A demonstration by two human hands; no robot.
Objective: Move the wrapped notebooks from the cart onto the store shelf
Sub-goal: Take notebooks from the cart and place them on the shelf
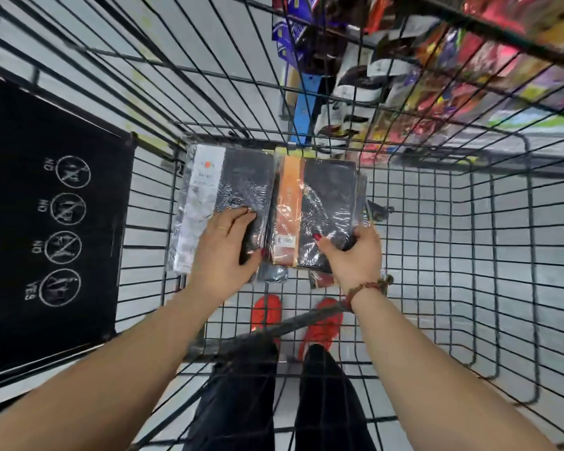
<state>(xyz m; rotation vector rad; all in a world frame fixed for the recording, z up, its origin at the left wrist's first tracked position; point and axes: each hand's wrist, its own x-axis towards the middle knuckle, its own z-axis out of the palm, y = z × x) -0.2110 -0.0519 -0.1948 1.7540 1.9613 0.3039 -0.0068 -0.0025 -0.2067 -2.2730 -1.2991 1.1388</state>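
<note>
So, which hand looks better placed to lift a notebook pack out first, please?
Probably right: the right hand pinches the orange-banded pack, thumb on top; the left hand lies atop the white-banded pack, grip unclear.

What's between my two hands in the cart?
Head view: the orange edge of the orange-banded notebook pack in the right hand; the left hand holds the white-banded notebook pack.
</note>
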